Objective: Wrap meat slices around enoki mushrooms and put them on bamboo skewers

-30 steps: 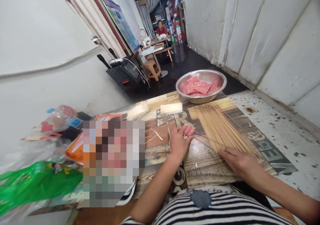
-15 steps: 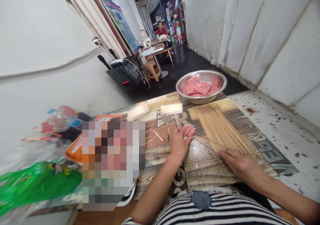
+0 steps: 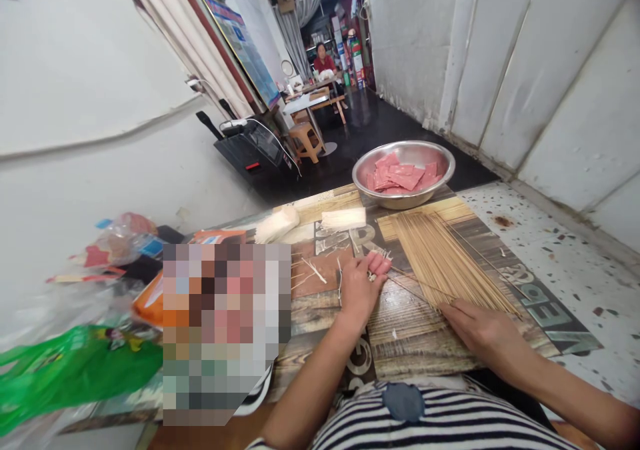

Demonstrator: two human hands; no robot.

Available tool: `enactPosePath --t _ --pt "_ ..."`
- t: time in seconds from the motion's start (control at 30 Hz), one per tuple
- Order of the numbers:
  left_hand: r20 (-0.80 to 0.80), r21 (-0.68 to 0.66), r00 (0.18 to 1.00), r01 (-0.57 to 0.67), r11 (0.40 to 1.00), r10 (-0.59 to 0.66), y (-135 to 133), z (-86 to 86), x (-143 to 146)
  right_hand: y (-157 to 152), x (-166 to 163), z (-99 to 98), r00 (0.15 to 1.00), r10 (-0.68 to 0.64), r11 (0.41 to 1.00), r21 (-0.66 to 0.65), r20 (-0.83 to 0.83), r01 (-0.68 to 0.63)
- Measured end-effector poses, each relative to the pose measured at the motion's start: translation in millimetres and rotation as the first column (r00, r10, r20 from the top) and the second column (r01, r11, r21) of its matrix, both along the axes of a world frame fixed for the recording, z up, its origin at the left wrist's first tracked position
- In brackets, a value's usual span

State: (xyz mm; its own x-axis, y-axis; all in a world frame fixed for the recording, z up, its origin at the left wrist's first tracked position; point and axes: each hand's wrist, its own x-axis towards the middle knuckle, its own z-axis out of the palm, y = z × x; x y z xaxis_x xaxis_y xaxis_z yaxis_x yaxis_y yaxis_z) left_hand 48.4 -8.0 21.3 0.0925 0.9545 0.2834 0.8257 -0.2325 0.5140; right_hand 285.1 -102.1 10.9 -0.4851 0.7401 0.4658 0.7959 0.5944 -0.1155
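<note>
Over the middle of the table [image 3: 320, 320], my left hand [image 3: 359, 287] is closed on a pink meat roll [image 3: 379, 262] with pale enoki strands sticking out of its end. Two thin bamboo skewers [image 3: 411, 281] run from this roll to my right hand [image 3: 483, 327]. The right fingers pinch a skewer near its other end; how far the tips reach into the roll is hidden by my left fingers. Beside the right hand lies a wide bundle of bamboo skewers [image 3: 445, 257]. Two pale enoki bunches, one larger [image 3: 277, 225] and one flat [image 3: 343, 219], lie beyond my left hand.
A steel bowl [image 3: 400, 200] with pink meat slices [image 3: 403, 173] stands at the far table edge. Loose enoki strands [image 3: 315, 270] lie on the left part. A blurred-out area, an orange packet [image 3: 150, 297] and a green plastic bag [image 3: 80, 370] fill the left side. A person [image 3: 324, 62] sits far back.
</note>
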Motion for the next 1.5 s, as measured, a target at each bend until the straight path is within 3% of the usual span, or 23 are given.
enactPosePath --t 0.13,0.5,0.93,1.5 --pt "-0.028 -0.006 1.0 0.008 1.0 -0.009 0 0.0 -1 4 -4 0.4 0.999 -0.035 0.998 0.062 0.034 0.033" --pt "-0.132 0.018 0.986 0.108 0.994 -0.105 -11 -2.3 0 4 -12 -24.4 0.994 -0.068 0.998 -0.005 0.087 0.069" --pt "-0.209 0.012 0.972 0.115 0.993 -0.11 -12 0.4 0 9 -32 -13.6 0.99 -0.103 0.994 0.057 0.101 0.098" --pt "-0.128 0.023 0.984 0.13 0.991 -0.126 -13 -2.3 0 27 -49 -4.5 0.983 -0.105 0.994 0.005 0.152 0.106"
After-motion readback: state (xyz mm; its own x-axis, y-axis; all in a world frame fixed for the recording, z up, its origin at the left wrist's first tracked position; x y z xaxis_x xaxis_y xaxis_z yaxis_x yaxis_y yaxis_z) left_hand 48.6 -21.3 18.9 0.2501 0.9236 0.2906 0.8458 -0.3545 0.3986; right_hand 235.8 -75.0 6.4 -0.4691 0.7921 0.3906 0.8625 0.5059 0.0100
